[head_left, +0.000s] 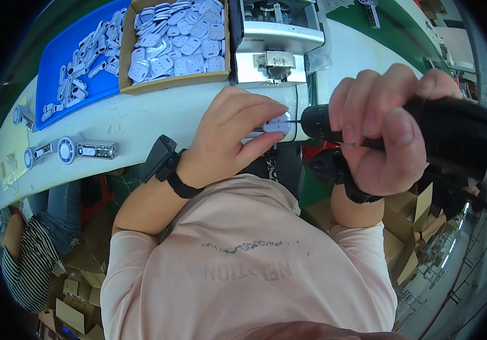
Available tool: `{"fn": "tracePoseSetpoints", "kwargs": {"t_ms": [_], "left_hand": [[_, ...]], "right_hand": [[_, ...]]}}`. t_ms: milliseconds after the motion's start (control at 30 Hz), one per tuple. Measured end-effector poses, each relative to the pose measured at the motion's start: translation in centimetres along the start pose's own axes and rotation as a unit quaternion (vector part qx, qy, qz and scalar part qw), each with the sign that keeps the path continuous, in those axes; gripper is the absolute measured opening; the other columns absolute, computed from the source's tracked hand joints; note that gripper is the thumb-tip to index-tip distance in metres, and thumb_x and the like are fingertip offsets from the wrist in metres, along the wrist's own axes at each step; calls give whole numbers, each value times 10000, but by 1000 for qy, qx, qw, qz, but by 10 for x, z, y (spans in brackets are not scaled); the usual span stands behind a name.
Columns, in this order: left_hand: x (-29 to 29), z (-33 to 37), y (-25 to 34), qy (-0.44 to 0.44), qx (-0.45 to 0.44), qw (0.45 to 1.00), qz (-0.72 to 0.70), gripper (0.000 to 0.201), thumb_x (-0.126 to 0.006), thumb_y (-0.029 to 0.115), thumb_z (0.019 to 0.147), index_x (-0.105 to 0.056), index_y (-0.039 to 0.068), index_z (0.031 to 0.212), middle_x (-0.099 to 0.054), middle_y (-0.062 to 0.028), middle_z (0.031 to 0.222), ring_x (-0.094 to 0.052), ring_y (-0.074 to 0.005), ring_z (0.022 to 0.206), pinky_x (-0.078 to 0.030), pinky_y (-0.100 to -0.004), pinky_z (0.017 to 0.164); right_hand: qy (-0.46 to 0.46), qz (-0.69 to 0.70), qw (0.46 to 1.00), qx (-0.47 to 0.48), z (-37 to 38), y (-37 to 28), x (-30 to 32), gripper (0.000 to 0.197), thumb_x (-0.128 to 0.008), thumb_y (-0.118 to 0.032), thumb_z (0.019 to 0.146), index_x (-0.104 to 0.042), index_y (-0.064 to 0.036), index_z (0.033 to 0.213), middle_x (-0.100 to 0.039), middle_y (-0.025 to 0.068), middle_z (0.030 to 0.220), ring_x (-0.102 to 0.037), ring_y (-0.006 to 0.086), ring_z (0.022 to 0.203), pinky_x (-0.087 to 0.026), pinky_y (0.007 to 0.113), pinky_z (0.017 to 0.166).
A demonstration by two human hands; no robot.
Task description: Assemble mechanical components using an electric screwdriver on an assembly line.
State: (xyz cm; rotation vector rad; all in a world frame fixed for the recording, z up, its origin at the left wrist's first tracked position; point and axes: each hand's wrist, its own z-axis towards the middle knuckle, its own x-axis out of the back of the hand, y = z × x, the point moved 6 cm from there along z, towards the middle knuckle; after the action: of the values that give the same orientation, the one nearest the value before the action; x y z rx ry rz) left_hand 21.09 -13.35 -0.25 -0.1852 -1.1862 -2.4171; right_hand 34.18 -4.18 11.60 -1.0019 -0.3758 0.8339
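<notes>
My left hand (pixel 221 135) pinches a small white plastic part (pixel 277 122) between thumb and fingers, low over the table in front of my chest. My right hand (pixel 385 127) is wrapped round a black electric screwdriver (pixel 464 127), held level from the right. Its thin bit points left and meets the right edge of the white part, or stops just short; I cannot tell which. The fingers of my left hand cover much of the part. A dark strap circles each wrist.
A blue tray (pixel 46 90) of small white pieces and a cardboard box (pixel 175 84) of rounded white covers stand at the back left. Behind my hands is a silver and black machine (pixel 280 37). Small handheld fans (pixel 93 149) lie left on the white table (pixel 158 113). A person's striped sleeve (pixel 25 272) shows lower left.
</notes>
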Motion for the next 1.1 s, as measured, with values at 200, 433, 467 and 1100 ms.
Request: {"fn": "tracePoseSetpoints", "kwargs": {"t_ms": [200, 433, 467, 1100], "left_hand": [[-2, 2, 2, 6, 12, 1000, -5, 398, -855, 103, 804, -718, 53, 1175, -717, -94, 1119, -645, -301, 967, -516, -402, 846], [-15, -7, -7, -39, 36, 998, -22, 509, -834, 114, 826, -667, 68, 1305, -702, -93, 1131, -643, -308, 982, -515, -416, 873], [-20, -10, -11, -67, 62, 996, -24, 571, -841, 97, 806, -650, 63, 1344, -706, -99, 1164, -652, -307, 1002, -516, -423, 887], [35, -10, 9, -199, -6, 950, 242, 420, -753, 137, 820, -683, 103, 1233, -653, -70, 994, -648, -268, 994, -489, -416, 912]], "right_hand": [[-5, 34, 999, 22, -5, 1, -1, 319, -557, -138, 1009, -460, -107, 1311, -509, 45, 834, -515, 164, 650, -449, 349, 630], [110, 39, 993, 25, -17, -4, 13, 424, -684, -105, 947, -473, -83, 1313, -527, 46, 786, -504, 174, 602, -465, 345, 599], [111, 44, 992, 31, -21, -11, 15, 424, -684, -105, 947, -473, -83, 1313, -527, 46, 786, -504, 174, 602, -465, 345, 599], [209, -107, 899, -369, -131, 92, 53, 369, -719, -9, 883, -548, 4, 1210, -590, 48, 861, -594, 149, 654, -487, 277, 617]]}}
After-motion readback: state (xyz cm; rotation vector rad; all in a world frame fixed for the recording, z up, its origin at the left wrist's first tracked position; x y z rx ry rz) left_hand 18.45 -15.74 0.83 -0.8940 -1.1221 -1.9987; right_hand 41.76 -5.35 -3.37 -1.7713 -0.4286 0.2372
